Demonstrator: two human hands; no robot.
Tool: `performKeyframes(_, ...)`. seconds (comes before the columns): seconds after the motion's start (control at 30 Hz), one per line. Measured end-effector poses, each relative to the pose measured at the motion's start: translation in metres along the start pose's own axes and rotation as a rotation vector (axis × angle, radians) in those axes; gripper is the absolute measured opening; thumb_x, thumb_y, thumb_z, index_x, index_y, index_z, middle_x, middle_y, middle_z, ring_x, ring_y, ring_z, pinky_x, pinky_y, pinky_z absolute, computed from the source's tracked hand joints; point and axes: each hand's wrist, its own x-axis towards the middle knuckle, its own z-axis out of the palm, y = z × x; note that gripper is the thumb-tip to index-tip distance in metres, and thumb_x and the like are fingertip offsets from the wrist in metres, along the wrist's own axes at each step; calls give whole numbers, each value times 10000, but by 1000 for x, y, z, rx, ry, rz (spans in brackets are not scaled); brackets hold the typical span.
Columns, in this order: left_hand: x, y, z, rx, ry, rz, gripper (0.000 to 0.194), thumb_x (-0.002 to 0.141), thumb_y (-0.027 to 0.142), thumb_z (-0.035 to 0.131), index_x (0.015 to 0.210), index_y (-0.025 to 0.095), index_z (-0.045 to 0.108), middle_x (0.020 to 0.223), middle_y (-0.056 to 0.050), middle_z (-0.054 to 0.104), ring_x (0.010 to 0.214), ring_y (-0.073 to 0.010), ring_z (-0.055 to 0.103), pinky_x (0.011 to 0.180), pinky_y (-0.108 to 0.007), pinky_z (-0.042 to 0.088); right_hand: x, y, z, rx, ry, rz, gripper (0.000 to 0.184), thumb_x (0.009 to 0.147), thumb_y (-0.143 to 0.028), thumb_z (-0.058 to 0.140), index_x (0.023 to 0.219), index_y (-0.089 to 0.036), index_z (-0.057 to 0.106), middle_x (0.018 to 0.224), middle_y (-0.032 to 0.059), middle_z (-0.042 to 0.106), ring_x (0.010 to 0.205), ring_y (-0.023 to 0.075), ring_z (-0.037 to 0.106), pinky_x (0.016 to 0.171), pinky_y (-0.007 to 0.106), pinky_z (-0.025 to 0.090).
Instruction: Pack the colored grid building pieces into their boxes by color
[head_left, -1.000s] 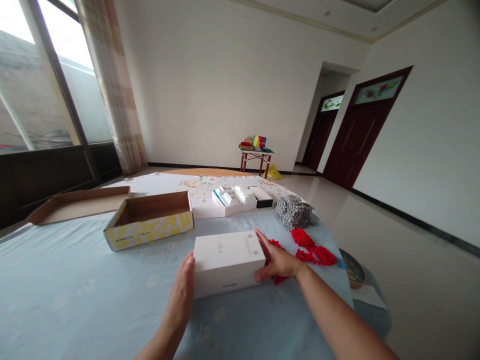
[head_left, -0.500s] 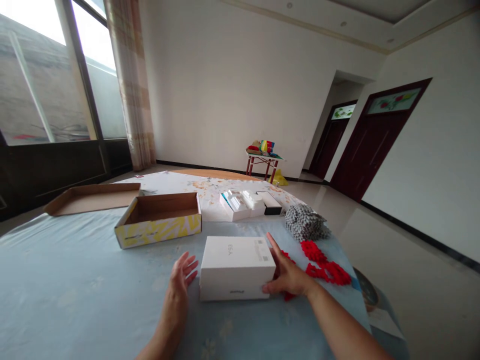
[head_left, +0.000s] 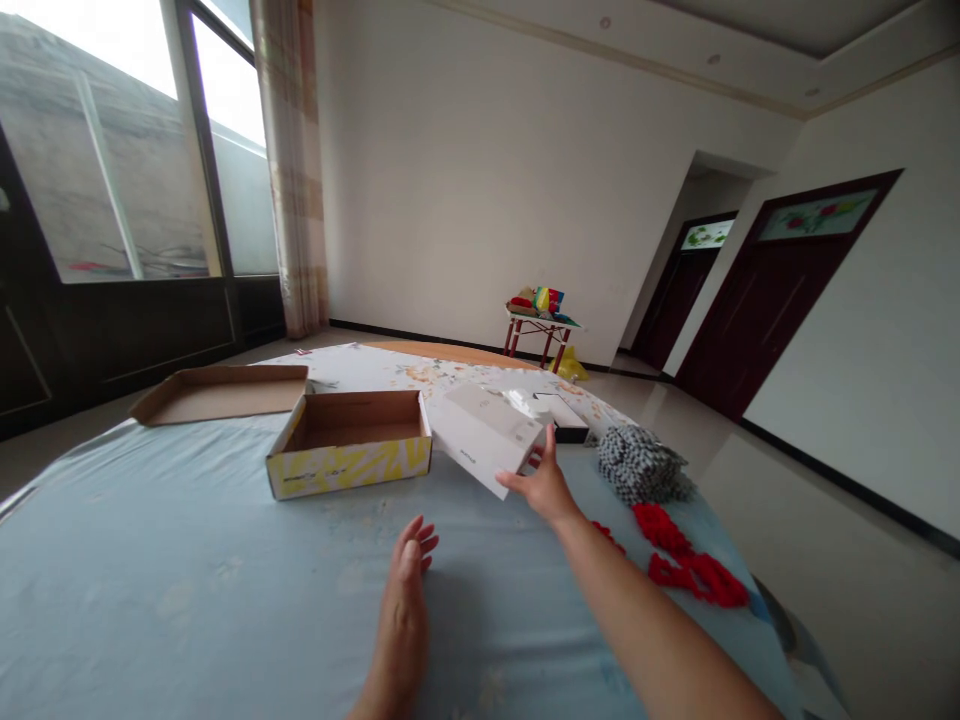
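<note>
My right hand (head_left: 544, 483) grips a white box lid (head_left: 484, 435) by its near right corner and holds it tilted in the air, just right of an open yellow-patterned cardboard box (head_left: 350, 453). Open and holding nothing, my left hand (head_left: 405, 590) rests with fingers stretched on the light blue tablecloth (head_left: 165, 590), a short way in front of the lid. Behind the lid, part of a white tray and a black box (head_left: 564, 425) show.
A flat brown cardboard lid (head_left: 217, 392) lies at the far left. A grey bead heap (head_left: 641, 463) and red pieces (head_left: 686, 560) lie at the right near the table edge. A small red table (head_left: 538, 325) stands by the far wall.
My right hand lifted the white lid off the cloth and carried it forward toward the yellow box. My left hand let go and stayed back on the cloth.
</note>
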Motion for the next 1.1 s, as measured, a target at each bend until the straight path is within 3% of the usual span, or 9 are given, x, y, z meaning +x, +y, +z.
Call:
performKeyframes(0.2, -5, -4, -2, 30, -43, 15, 557, 833, 564, 308, 1197, 167, 448, 1165, -123, 534, 1057, -250, 518, 960, -453, 322, 21, 16, 50, -301, 182, 11, 1234, 454, -372, 754, 1395, -111, 0, 1302, 199, 404, 1182, 314, 420, 958, 425, 361)
performKeyframes(0.33, -8, -2, 0, 43, -51, 20, 552, 843, 555, 303, 1211, 164, 430, 1187, -132, 525, 1098, -255, 500, 983, -450, 301, 24, 17, 77, -484, 246, 103, 1196, 463, -398, 740, 1389, -51, 69, 1267, 276, 408, 1152, 388, 429, 920, 469, 360)
performKeyframes(0.53, -11, -1, 0, 58, -102, -6, 563, 856, 551, 259, 1245, 164, 385, 1253, -137, 470, 1149, -240, 449, 1006, -429, 273, 32, 18, 111, -586, 329, 148, 1171, 499, -421, 720, 1376, 0, 70, 1204, 336, 422, 1118, 436, 424, 900, 532, 309)
performKeyframes(0.63, -13, 2, -1, 68, -114, -22, 584, 854, 557, 245, 1257, 153, 364, 1267, -142, 451, 1160, -233, 434, 1013, -415, 264, 37, 23, 115, -594, 325, 128, 1184, 501, -445, 715, 1364, 30, 59, 1220, 346, 405, 1139, 432, 403, 921, 524, 289)
performKeyframes(0.87, -15, 8, 0, 92, -132, -29, 606, 844, 572, 249, 1253, 140, 366, 1271, -153, 445, 1180, -233, 415, 1028, -412, 248, 34, 37, 101, -620, 246, 76, 1163, 516, -386, 721, 1370, 25, 46, 1223, 294, 434, 1151, 382, 418, 940, 421, 326)
performKeyframes(1.1, -14, 4, -1, 117, -109, 1, 567, 854, 550, 263, 1234, 153, 402, 1247, -146, 487, 1158, -237, 456, 1006, -420, 293, 43, 34, 114, -595, 294, 123, 1156, 489, -374, 743, 1363, 25, 100, 1173, 301, 458, 1133, 399, 422, 932, 469, 320)
